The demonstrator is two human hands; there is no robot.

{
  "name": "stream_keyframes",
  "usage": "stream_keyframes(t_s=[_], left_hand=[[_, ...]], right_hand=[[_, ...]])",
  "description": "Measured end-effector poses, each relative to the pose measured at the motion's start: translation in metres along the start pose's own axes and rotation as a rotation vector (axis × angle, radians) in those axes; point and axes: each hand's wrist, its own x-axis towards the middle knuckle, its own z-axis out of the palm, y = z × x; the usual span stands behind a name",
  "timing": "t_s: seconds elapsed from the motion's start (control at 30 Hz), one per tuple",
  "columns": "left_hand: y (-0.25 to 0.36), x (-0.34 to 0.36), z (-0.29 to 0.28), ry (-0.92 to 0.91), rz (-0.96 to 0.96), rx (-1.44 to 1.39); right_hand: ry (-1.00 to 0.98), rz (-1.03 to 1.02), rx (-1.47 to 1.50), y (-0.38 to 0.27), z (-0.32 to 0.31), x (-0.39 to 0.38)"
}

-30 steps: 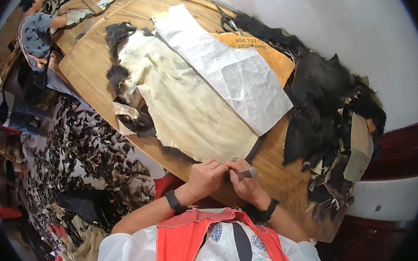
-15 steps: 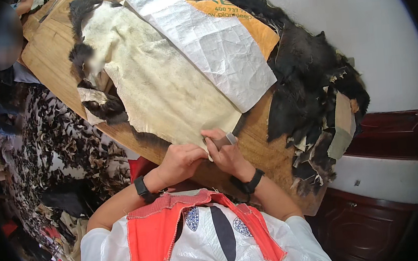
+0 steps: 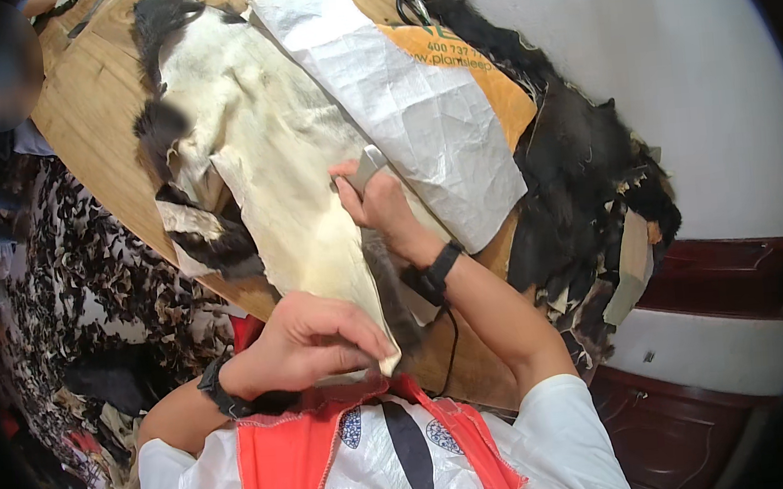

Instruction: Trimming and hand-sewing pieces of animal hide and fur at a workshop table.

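Observation:
A cream hide (image 3: 281, 180) with dark fur edges lies leather side up on the wooden table (image 3: 79, 131), split along a slit at its lower right, where grey-brown fur shows. My left hand (image 3: 311, 338) pinches the hide's bottom corner close to my body. My right hand (image 3: 379, 199) grips a silver metal blade tool (image 3: 370, 165) on the hide at the top of the slit. A wrinkled white sheet (image 3: 400, 124) lies along the hide's right side, over an orange printed sheet (image 3: 495, 98).
Dark fur pieces (image 3: 570, 175) are heaped along the table's right edge by a white wall (image 3: 691, 83). Black scissors (image 3: 411, 4) lie at the back. Hide scraps (image 3: 81, 278) cover the floor at left. A blurred person (image 3: 6, 82) is at upper left. A red-brown cabinet (image 3: 707, 279) stands at right.
My right hand and the blade have moved up along the hide from its bottom edge, and the slit has opened. My left hand has come down toward me, drawing the hide's corner with it.

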Motion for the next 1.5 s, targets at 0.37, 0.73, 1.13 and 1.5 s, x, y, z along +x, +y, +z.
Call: stream_keyframes(t_s=[0.37, 0.73, 1.13, 1.5], left_hand=[[0.089, 0.032, -0.047, -0.392, 0.244, -0.215], [0.096, 0.098, -0.178, -0.175, -0.179, 0.761], [-0.01, 0.12, -0.245, -0.331, 0.253, 1.751], [0.017, 0.11, -0.278, 0.081, 0.286, 0.979]], right_hand=[[0.012, -0.096, -0.008, 0.021, 0.046, 0.123], [0.002, -0.122, 0.034, 0.023, 0.064, 0.164], [-0.091, -0.045, -0.025, 0.001, 0.053, 0.166], [0.033, -0.15, 0.069, 0.016, 0.095, 0.24]])
